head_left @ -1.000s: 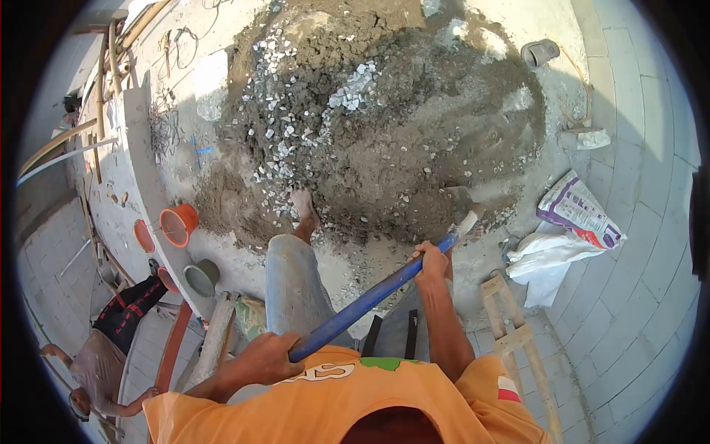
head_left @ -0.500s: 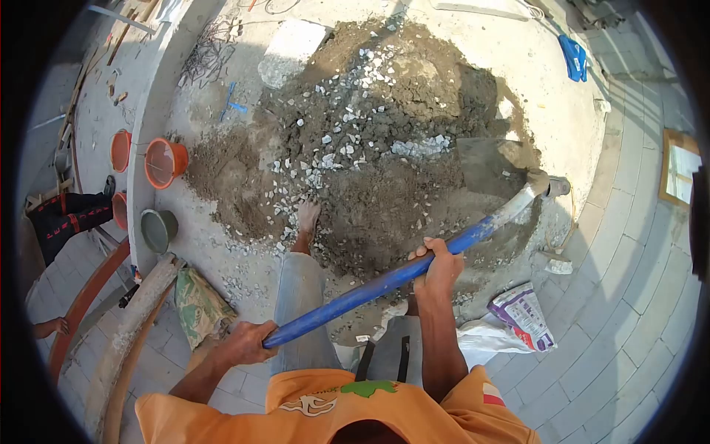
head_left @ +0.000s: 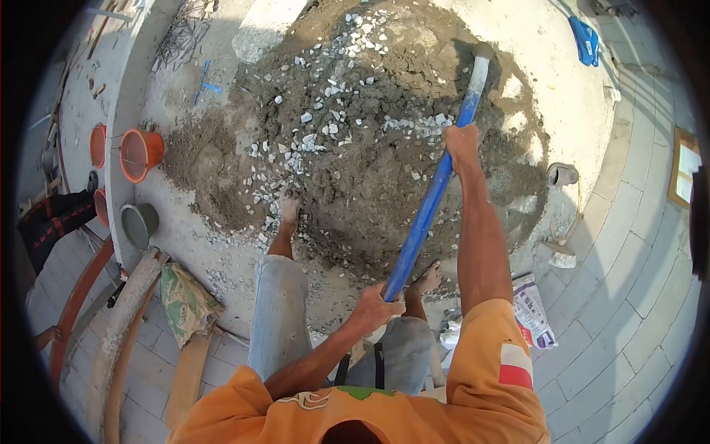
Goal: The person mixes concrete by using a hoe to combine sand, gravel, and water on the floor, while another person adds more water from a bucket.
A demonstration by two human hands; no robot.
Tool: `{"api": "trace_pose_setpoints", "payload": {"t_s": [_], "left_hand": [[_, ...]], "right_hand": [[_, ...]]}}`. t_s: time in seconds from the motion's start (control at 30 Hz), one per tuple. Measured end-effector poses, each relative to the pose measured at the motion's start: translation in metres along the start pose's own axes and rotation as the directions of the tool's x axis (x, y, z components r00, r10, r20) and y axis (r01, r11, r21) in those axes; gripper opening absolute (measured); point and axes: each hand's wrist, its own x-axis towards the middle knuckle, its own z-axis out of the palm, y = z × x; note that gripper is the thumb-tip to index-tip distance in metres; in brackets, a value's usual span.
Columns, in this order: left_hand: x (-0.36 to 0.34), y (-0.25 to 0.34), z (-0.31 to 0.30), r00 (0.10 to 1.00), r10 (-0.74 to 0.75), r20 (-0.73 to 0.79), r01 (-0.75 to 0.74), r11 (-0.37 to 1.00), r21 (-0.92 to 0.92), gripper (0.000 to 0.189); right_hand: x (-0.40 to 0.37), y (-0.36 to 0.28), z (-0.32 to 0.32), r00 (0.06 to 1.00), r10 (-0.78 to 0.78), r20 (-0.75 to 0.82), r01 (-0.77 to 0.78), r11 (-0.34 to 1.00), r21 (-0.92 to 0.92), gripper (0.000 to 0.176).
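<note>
Looking down from the head, we see two hands on one long shovel [head_left: 423, 211]. Its blue handle runs away from the body and leans a bit to the right. It goes from near the knees to the far side of the pile [head_left: 347, 163].

The left hand [head_left: 376, 305] is closed tight round the near end of the handle, close to the body. The right hand [head_left: 462, 140] is closed round it much farther up, with the arm stretched out. So the right hand is the one nearer the blade. We cannot see the blade. The pale top of the handle goes into the dirt at the pile's far right edge.

The pile is dark sand with white stones. A bare foot [head_left: 290, 209] stands on its near edge. Orange buckets [head_left: 140, 154] and a green bucket [head_left: 139, 224] sit by the ground's left edge. A bag [head_left: 534, 311] lies near the right edge. At the far left we see another person's hand [head_left: 46, 337].
</note>
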Motion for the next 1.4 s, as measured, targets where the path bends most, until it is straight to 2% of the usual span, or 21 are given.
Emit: {"api": "trace_pose_setpoints", "payload": {"t_s": [0.03,0.1,0.17,0.3,0.4,0.43,0.5,0.57,0.63,0.7,0.73,0.8,0.87,0.9,0.93,0.97,1.03,1.07,1.13,1.23,1.4], "left_hand": [[-0.012,-0.015,-0.01,0.999,-0.035,-0.02,0.034,0.999,-0.04,0.021],[-0.056,0.007,0.01,0.996,-0.092,-0.018,0.092,0.996,-0.022,0.021],[-0.084,-0.018,0.023,0.997,-0.08,-0.022,0.082,0.988,0.128,0.025],[-0.175,-0.054,0.013,0.989,-0.132,-0.073,0.151,0.853,0.5,0.034],[-0.201,-0.083,0.014,0.989,-0.105,-0.105,0.145,0.842,0.52,0.039],[-0.19,-0.087,0.011,0.993,-0.105,-0.048,0.111,0.764,0.636,0.038],[-0.145,-0.076,0.019,0.998,0.055,0.0,-0.041,0.735,0.676,0.033],[-0.078,-0.059,0.03,0.918,0.381,0.111,-0.343,0.621,0.704,0.03],[-0.028,-0.017,0.057,0.894,0.422,0.15,-0.415,0.652,0.634,0.03],[-0.005,0.024,0.085,0.908,0.382,0.172,-0.407,0.709,0.576,0.028],[-0.003,0.02,0.095,0.908,0.385,0.166,-0.404,0.7,0.588,0.028],[-0.001,0.012,0.105,0.946,0.311,0.092,-0.324,0.884,0.338,0.024],[-0.027,-0.05,0.097,0.982,0.187,-0.008,-0.181,0.961,0.207,0.021],[-0.063,-0.082,0.095,0.999,-0.015,-0.052,0.023,0.988,0.151,0.02],[-0.098,-0.12,0.095,0.979,-0.146,-0.145,0.155,0.987,0.05,0.02],[-0.123,-0.115,0.09,0.962,-0.176,-0.207,0.188,0.982,0.038,0.019],[-0.165,-0.111,0.107,0.962,-0.197,-0.192,0.219,0.97,0.106,0.023],[-0.18,-0.148,0.109,0.989,-0.095,-0.115,0.121,0.96,0.251,0.02],[-0.197,-0.196,0.132,0.999,0.036,-0.015,-0.026,0.902,0.432,0.019],[-0.224,-0.189,0.177,0.985,0.091,-0.144,0.004,0.833,0.554,0.023],[-0.178,-0.153,0.214,0.95,0.292,-0.11,-0.155,0.748,0.645,0.031]], "right_hand": [[-0.025,-0.015,-0.007,0.993,0.093,0.072,-0.103,0.985,0.141,0.013],[-0.05,-0.03,-0.045,0.957,0.182,0.226,-0.224,0.959,0.176,0.01],[-0.075,-0.015,-0.075,0.961,0.186,0.206,-0.228,0.952,0.205,0.008],[-0.192,0.018,-0.134,0.903,0.346,0.255,-0.429,0.749,0.505,0.01],[-0.225,0.024,-0.164,0.896,0.391,0.209,-0.437,0.704,0.56,0.019],[-0.234,0.025,-0.173,0.886,0.416,0.204,-0.454,0.69,0.564,0.027],[-0.2,0.01,-0.207,0.929,0.354,0.105,-0.343,0.724,0.598,0.023],[-0.158,-0.016,-0.243,0.971,0.233,-0.055,-0.148,0.763,0.629,0.016],[-0.119,-0.057,-0.277,0.991,0.053,-0.123,0.03,0.808,0.589,0.011],[-0.078,-0.089,-0.287,0.982,0.02,-0.187,0.085,0.84,0.536,0.01],[-0.062,-0.092,-0.287,0.987,-0.032,-0.159,0.108,0.859,0.501,0.011],[-0.042,-0.075,-0.251,0.998,-0.041,-0.047,0.055,0.926,0.375,0.012],[-0.059,-0.009,-0.171,0.991,0.022,0.131,-0.059,0.956,0.288,0.014],[-0.08,0.056,-0.107,0.971,0.088,0.221,-0.14,0.963,0.231,0.022],[-0.108,0.139,-0.026,0.991,0.096,0.089,-0.103,0.992,0.072,0.018],[-0.142,0.136,-0.025,0.99,0.099,0.102,-0.111,0.987,0.116,0.019],[-0.188,0.115,-0.096,0.904,0.176,0.391,-0.287,0.925,0.248,0.017],[-0.19,0.115,-0.129,0.87,0.159,0.467,-0.317,0.905,0.284,0.017],[-0.243,0.119,-0.187,0.901,0.252,0.353,-0.4,0.797,0.453,0.014],[-0.261,0.128,-0.241,0.928,0.193,0.319,-0.34,0.79,0.511,0.016],[-0.214,0.049,-0.358,0.991,-0.017,0.13,-0.074,0.749,0.658,0.024]]}}
